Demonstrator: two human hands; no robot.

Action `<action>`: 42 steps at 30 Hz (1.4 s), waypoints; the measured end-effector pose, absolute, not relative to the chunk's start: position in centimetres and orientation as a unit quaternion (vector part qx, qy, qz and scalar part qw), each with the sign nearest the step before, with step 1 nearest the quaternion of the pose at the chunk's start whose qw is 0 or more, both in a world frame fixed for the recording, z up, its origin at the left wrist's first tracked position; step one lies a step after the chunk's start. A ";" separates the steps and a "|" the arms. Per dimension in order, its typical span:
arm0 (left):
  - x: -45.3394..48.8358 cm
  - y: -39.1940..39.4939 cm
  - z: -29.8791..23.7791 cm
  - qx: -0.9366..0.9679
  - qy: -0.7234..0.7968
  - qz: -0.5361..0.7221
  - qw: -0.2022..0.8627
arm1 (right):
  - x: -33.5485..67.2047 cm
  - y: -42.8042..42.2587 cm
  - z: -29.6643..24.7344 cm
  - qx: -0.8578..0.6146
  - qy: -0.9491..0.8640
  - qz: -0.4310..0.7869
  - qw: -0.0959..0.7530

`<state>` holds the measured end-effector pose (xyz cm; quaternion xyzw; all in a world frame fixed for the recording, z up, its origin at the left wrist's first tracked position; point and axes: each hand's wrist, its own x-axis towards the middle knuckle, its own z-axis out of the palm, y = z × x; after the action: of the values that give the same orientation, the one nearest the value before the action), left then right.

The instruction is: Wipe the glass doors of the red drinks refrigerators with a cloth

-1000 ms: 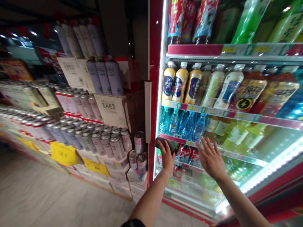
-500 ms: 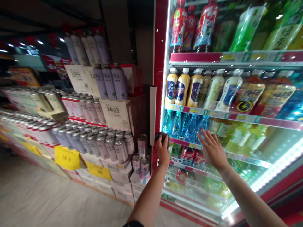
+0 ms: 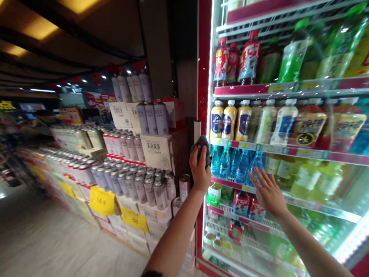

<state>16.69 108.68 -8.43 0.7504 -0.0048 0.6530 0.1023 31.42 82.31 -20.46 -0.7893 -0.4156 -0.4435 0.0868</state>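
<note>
My left hand (image 3: 200,171) is closed around a dark grey cloth (image 3: 204,145), held against the red edge (image 3: 205,92) of a lit drinks fridge, about level with a shelf rail. My right hand (image 3: 268,194) is open, its fingers spread and laid flat, apparently on the fridge's glass door. Behind it are blue water bottles (image 3: 241,166). Yellow bottles with dark blue labels (image 3: 227,121) stand on the shelf above, close to the cloth.
Left of the fridge, silver-topped cans (image 3: 144,186) stand in rows on stacked cartons (image 3: 157,150), with yellow price signs (image 3: 102,200) in front. A dark pillar (image 3: 157,46) rises behind. Grey floor (image 3: 66,240) runs along the display.
My left hand has moved up along the fridge edge with the cloth. My right hand stays by the same blue bottles. The view has tilted upward and turned slightly left.
</note>
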 end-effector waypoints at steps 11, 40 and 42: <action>21.3 111.8 -0.8 0.783 0.069 0.617 -0.012 | 31.2 82.5 -20.3 -0.785 -0.418 -0.445 0.104; 19.5 114.5 -13.6 0.816 0.018 0.577 -0.006 | 31.6 82.7 -20.9 -0.788 -0.415 -0.442 0.111; 20.5 114.5 -9.6 0.812 0.016 0.583 -0.008 | 31.6 82.7 -20.8 -0.786 -0.415 -0.444 0.111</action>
<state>20.50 114.49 -9.60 0.8121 0.0155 0.5833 -0.0080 31.61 82.67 -20.84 -0.7859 -0.4153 -0.4444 0.1113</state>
